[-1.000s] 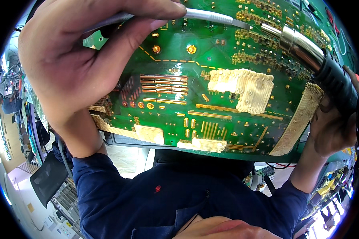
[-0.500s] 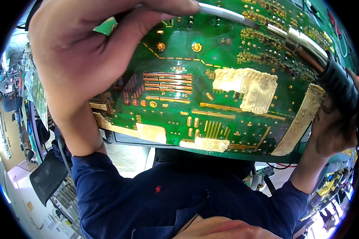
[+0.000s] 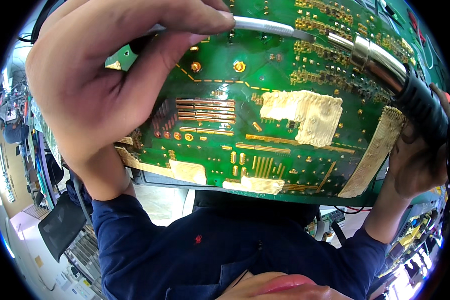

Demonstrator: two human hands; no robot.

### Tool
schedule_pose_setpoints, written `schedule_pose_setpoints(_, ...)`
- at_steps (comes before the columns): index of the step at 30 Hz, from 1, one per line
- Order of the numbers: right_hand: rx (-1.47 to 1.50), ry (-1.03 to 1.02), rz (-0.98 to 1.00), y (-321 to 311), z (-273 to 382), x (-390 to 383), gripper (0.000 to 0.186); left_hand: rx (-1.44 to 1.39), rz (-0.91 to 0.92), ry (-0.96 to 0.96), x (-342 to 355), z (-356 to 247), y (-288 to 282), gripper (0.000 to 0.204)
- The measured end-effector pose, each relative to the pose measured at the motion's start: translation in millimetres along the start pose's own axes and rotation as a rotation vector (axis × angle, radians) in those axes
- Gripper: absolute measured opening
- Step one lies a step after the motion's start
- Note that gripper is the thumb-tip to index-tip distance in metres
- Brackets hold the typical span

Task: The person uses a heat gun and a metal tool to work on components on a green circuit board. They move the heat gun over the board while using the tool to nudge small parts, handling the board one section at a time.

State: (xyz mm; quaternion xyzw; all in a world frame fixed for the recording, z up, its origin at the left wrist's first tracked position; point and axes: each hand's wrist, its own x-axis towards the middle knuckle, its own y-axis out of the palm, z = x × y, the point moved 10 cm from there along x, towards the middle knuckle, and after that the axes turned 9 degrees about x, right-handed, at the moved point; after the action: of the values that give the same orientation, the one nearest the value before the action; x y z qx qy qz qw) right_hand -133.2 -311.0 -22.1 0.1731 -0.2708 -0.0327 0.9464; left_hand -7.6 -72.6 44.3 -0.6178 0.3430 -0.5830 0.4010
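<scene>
A large green circuit board (image 3: 220, 165) lies in front of me, with gold traces, rows of small components and several cream-coloured coated patches (image 3: 317, 117). My left hand (image 3: 115, 65) pinches a slim silver craft knife (image 3: 265, 25), whose flat blade points right at the component rows near the far part of the board. My right hand (image 3: 417, 165) is wrapped round the black handle of a hot-air gun (image 3: 380, 62). Its metal nozzle points left, a short way from the blade tip. Whether either tip touches the board, I cannot tell.
A black chair (image 3: 60, 227) stands at the lower left. More circuit boards (image 3: 417, 232) are piled at the lower right. Cables (image 3: 417, 25) lie on the green surface at the far right, and a red and black wire (image 3: 352, 210) hangs by the board's near edge.
My left hand and the craft knife have shifted slightly left and down. The hot-air gun's nozzle has moved a little to the left with the blade. The board's far part appears slightly lower.
</scene>
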Motion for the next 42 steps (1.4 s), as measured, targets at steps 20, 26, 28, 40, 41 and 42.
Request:
schedule_pose_setpoints(20, -0.327, -0.033, -0.443, -53, 17, -34, 0.089, 0.056, -0.234, -0.156, -10, -29, 2, 0.026)
schedule_pose_setpoints(26, -0.327, 0.007, -0.374, -48, 11, -34, 0.092, 0.084, 0.056, -0.044, 4, -38, -3, 0.030)
schedule_pose_setpoints(28, -0.302, 0.004, -0.380, -43, 8, -36, 0.091, 0.081, 0.068, -0.036, 5, -40, 3, 0.030)
schedule_pose_setpoints(40, -0.339, 0.034, -0.426, -45, 2, -37, 0.094, 0.092, -0.010, -0.207, -4, -46, 8, 0.024)
schedule_pose_setpoints(41, -0.350, 0.038, -0.413, -44, -1, -37, 0.094, 0.095, -0.019, -0.213, -6, -46, 8, 0.025)
schedule_pose_setpoints(42, -0.374, 0.041, -0.408, -43, 2, -36, 0.094, 0.088, -0.034, -0.211, -5, -45, 8, 0.025)
